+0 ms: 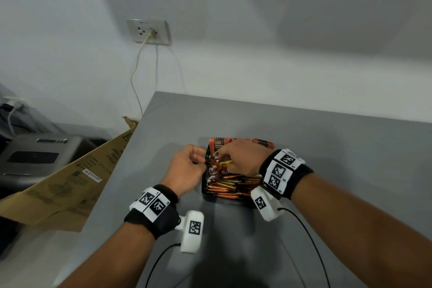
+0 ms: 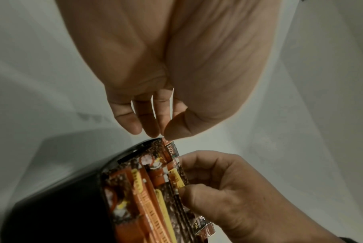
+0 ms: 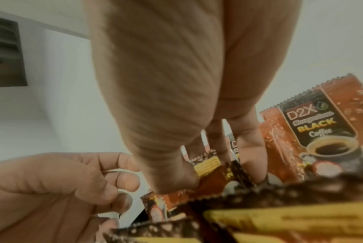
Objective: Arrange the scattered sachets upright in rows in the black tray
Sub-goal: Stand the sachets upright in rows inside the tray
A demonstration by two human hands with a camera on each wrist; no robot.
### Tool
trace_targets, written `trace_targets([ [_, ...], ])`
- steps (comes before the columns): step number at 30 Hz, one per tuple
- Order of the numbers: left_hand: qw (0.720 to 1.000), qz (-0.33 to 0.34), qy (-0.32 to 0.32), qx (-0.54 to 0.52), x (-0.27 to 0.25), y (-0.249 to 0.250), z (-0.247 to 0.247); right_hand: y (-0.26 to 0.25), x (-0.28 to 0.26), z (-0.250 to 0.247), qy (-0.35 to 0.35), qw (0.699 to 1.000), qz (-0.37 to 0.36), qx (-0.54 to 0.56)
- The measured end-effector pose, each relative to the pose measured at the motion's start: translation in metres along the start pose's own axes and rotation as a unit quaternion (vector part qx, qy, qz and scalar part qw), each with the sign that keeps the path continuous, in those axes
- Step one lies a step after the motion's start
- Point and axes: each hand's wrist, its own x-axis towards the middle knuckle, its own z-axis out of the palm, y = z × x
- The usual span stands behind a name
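The black tray [image 1: 204,188] sits on the grey table, packed with orange and brown coffee sachets lying in rows [image 1: 231,186]. More sachets stand upright at its far end [image 1: 216,145], one reading "D2X Black Coffee" [image 3: 321,131]. My right hand [image 1: 222,159] is over the tray and pinches one sachet with a yellow strip [image 1: 226,163] between thumb and fingers; the same grip shows in the right wrist view [image 3: 213,177]. My left hand [image 1: 202,163] hovers at the tray's left edge with its fingers curled, holding nothing [image 3: 122,190]. In the left wrist view its fingertips [image 2: 151,129] come close to a sachet's top corner.
A cardboard box [image 1: 70,182] leans against the table's left edge. A dark appliance [image 1: 35,154] stands further left. A wall socket [image 1: 148,31] with a cable hangs behind. Bare grey tabletop [image 1: 339,147] lies right of and beyond the tray. Black cables trail from both wrists.
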Motion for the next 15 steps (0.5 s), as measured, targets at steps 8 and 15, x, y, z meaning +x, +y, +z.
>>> trace_targets([
  [8, 1.0, 0.006, -0.001, 0.002, -0.0006, 0.0016, 0.002, -0.0068, 0.0019, 0.0006, -0.016, 1.0, 0.005, -0.018],
  [15, 1.0, 0.002, 0.002, -0.021, -0.0014, 0.0021, -0.0006, -0.0046, -0.0017, -0.0017, 0.03, 0.999, 0.01, -0.013],
])
